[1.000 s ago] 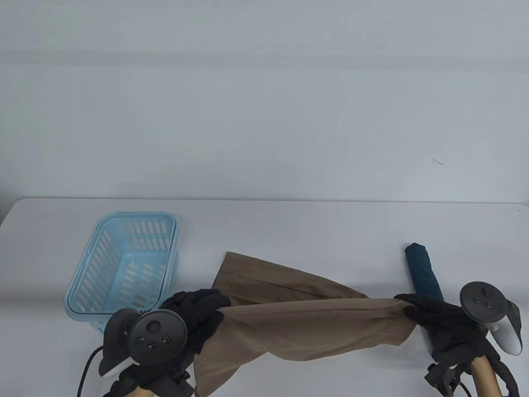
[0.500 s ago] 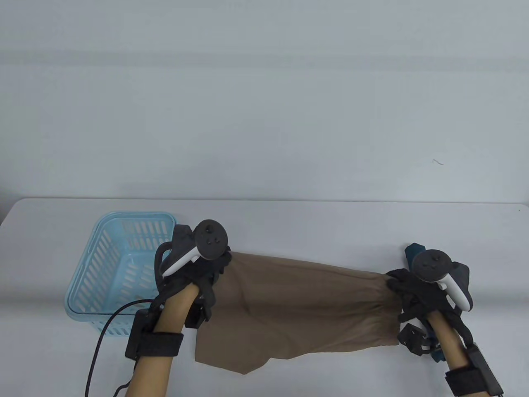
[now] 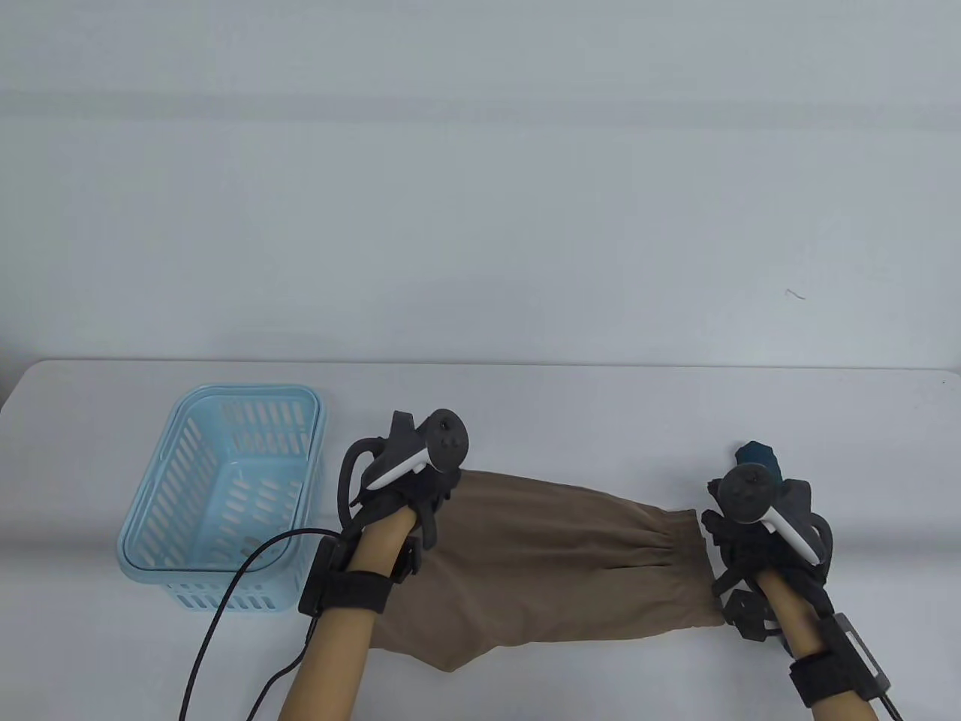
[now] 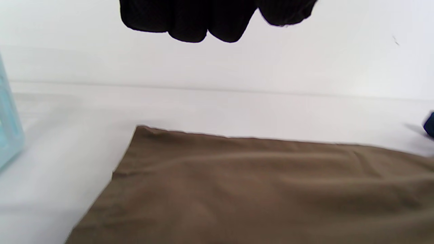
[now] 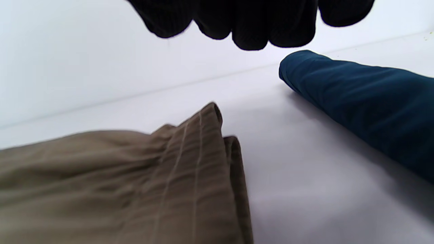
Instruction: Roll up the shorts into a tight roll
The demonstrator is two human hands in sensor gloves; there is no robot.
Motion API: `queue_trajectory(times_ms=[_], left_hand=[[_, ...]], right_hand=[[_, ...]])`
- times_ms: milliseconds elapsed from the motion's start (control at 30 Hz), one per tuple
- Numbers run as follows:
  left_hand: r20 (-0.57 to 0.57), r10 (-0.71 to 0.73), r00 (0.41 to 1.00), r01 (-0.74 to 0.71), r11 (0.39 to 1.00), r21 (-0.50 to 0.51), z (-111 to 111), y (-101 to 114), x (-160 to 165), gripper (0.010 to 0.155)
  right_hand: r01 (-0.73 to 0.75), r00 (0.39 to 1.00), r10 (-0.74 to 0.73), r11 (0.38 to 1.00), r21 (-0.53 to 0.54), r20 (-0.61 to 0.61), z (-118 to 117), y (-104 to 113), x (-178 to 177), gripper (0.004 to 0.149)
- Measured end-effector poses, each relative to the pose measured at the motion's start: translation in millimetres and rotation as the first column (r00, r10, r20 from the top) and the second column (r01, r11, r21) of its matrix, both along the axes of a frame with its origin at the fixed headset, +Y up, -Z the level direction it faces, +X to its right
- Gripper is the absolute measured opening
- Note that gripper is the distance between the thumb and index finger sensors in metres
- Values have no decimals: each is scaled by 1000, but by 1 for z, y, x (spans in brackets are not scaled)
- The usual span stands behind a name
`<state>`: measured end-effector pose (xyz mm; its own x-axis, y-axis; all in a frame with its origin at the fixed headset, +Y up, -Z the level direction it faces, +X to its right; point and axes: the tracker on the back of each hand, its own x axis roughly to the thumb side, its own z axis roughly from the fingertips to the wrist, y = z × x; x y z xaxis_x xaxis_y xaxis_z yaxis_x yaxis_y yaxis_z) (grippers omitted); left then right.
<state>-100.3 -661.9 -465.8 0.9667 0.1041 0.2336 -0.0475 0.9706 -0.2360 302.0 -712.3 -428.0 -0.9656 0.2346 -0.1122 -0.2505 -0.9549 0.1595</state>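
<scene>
Brown shorts (image 3: 555, 571) flat on the surface (image 3: 525, 405).
Left hand (image 3: 409, 488) and right hand (image 3: 751, 526) at either end — both grips loose, fingers clear of cloth.

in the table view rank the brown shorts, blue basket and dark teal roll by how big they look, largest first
1. shorts, spread flat.
2. basket, clearly smaller.
3. teal roll, but the right hand covers most of it, so only its tip shows and its true size is unclear.

No text, label, brand or number can be read anywhere
</scene>
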Motion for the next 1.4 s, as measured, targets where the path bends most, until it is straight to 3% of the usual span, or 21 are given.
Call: queue_trajectory(times_ms=[233,467,667,1133,1400], left_hand=[[111,-82,990,80,997,23,42,-17,22,61],[146,6,989,-7,1000,11,79,-46,37,61],[164,8,986,3,998,-66,83,-67,43,61],[221,-60,973,110,969,-220,92,-111,62,59],[219,-70,973,117,970,-211,93,-113,64,60]], right_hand=[[22,995,-24,999,-27,-101,18,-1,-36,62],[17,973,-22,1000,-24,-231,39,-12,-84,65],[-93,951,78,995,-35,-300,44,-28,-98,64],[-176,943,136,979,-107,-304,45,-60,-82,56],[-215,936,172,970,-113,-307,47,-65,-84,55]])
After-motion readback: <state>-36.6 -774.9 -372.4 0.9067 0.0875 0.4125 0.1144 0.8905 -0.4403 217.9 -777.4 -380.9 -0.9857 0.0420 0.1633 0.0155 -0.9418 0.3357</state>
